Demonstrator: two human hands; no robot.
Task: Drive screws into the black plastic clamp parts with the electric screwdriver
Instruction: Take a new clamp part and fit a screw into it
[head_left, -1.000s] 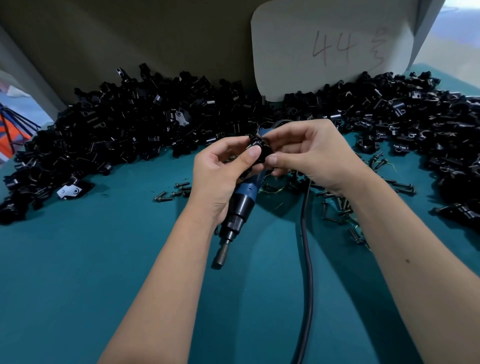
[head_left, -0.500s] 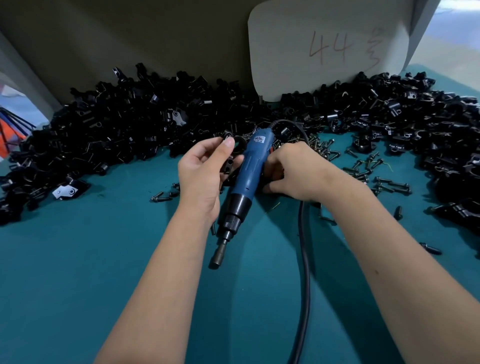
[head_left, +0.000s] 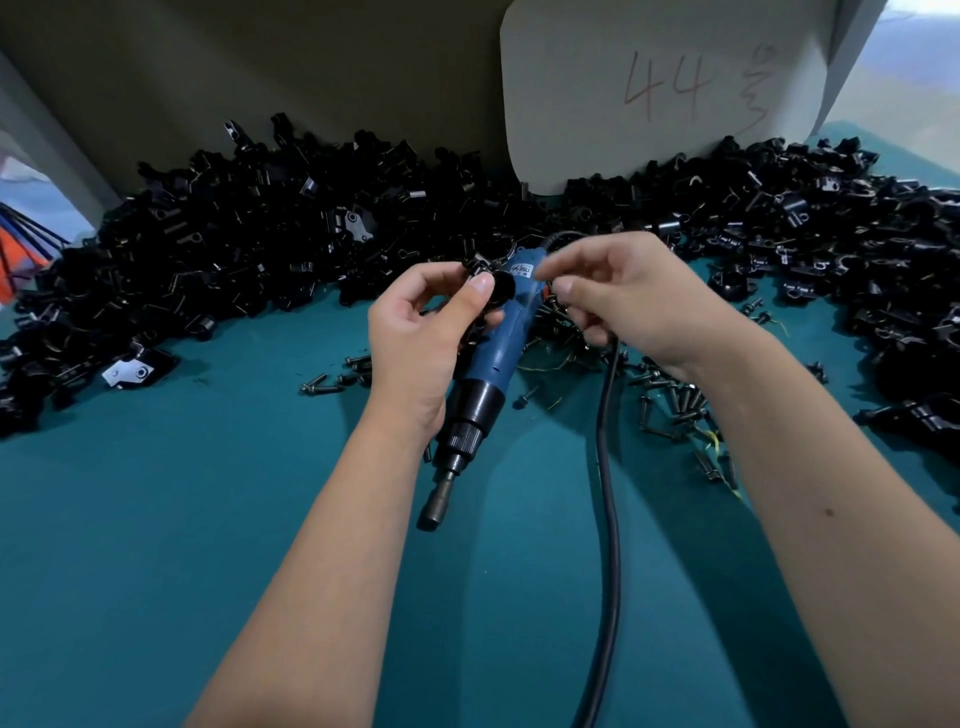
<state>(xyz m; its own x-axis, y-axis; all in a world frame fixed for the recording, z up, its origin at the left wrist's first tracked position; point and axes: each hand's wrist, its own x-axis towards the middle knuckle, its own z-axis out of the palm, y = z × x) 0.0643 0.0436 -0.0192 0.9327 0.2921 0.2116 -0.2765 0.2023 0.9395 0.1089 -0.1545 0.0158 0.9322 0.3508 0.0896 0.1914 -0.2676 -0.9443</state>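
My left hand (head_left: 421, 332) holds a black plastic clamp part (head_left: 491, 283) between thumb and fingers, raised above the table. My right hand (head_left: 639, 296) is level with it, just to the right, and pinches a small dark screw (head_left: 555, 287) at its fingertips. The blue electric screwdriver (head_left: 496, 358) lies on the green table (head_left: 208, 519) under both hands, bit end pointing toward me. Its black cable (head_left: 608, 493) runs down toward the bottom edge.
A long heap of black clamp parts (head_left: 260, 249) curves across the back of the table from far left to far right. Loose screws (head_left: 670, 400) lie scattered under my right wrist and a few by my left hand. A card marked 44 (head_left: 665, 88) leans against the back wall.
My right hand dipped down to the screws beside the screwdriver and has come back up pinching a screw. My left hand lifted the clamp part back up over the screwdriver.
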